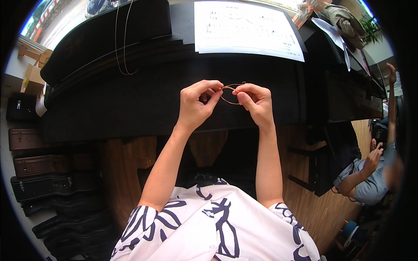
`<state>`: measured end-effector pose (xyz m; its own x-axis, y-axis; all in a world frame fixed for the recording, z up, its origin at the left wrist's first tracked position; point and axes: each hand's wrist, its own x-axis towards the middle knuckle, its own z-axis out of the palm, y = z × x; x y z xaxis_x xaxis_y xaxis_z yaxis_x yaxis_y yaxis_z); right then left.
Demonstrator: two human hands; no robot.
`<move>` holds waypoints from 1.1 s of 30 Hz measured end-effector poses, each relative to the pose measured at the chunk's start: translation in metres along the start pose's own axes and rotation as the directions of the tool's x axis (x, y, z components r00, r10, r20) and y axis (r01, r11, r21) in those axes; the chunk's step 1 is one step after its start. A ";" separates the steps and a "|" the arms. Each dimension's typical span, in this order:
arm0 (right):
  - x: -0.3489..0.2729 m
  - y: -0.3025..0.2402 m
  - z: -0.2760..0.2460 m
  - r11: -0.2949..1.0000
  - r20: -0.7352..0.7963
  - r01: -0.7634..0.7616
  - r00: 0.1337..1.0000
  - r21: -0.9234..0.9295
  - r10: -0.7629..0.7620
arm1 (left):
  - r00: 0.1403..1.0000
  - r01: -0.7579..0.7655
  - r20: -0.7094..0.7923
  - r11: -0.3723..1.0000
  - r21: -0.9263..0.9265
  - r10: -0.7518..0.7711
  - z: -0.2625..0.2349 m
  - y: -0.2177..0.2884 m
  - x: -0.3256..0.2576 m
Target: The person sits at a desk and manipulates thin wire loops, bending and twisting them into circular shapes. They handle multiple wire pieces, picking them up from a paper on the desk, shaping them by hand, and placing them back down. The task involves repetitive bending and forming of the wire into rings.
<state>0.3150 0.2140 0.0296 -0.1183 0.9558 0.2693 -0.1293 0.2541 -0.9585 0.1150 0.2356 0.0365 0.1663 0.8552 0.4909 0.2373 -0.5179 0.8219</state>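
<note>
- A thin, copper-coloured wire wound into a small, loose loop (228,88) hangs in the air between both hands, above the long, flat black surface (152,95).
- The bare left hand (196,103) pinches one side of the loop between thumb and index fingertip, its other fingers curled in.
- The bare right hand (257,103) has thumb and index finger closed on the opposite side, the remaining fingers folded toward the palm.
- Beyond the hands, a white paper sheet with printed music notation (248,30) lies at the far side of the surface.
- A thin, pale, bent strand (116,41) hangs over the dark panel on the left, well apart from the hands.
- Along the left wall, brown hard cases with metal latches (42,165) lie stacked above a long black hard case (43,187); a tan cardboard box (34,78) stands farther back.
- Brown wood-plank flooring (328,209) shows below, with a black, flat-topped bench (342,145) to the right.
- Near that bench is another person in a grey-blue top (369,174), one arm raised.
- At the upper right, a crumpled beige cloth item (345,21) sits near a leafy green plant (371,30).
</note>
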 end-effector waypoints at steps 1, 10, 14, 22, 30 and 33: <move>0.000 0.000 0.002 1.000 -0.016 -0.005 1.000 -0.029 0.004 | 1.000 -0.003 0.003 1.000 -0.010 0.003 0.000 0.000 0.000; 0.001 0.001 0.015 0.976 -0.168 -0.005 0.985 -0.218 -0.033 | 0.999 -0.039 0.014 0.998 0.044 0.039 -0.001 0.000 -0.001; 0.001 -0.001 0.018 0.943 -0.164 0.007 0.984 -0.331 -0.065 | 0.999 -0.003 0.047 0.999 0.037 0.001 -0.002 0.001 -0.001; 0.003 0.001 0.025 0.881 -0.167 0.026 0.979 -0.473 -0.118 | 0.997 -0.052 0.054 0.998 0.032 0.050 0.003 -0.007 -0.001; 0.003 -0.001 0.019 0.883 -0.066 0.047 0.994 -0.468 -0.088 | 0.976 -0.212 -0.004 0.962 0.170 0.216 0.003 -0.001 -0.005; 0.003 -0.002 0.020 0.877 -0.060 0.053 0.994 -0.478 -0.093 | 0.982 -0.188 0.004 0.962 0.197 0.191 0.003 0.000 -0.007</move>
<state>0.2954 0.2135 0.0345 -0.0467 0.9352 0.3511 0.3513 0.3444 -0.8706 0.1167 0.2302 0.0320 0.2120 0.7407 0.6375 0.3860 -0.6628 0.6416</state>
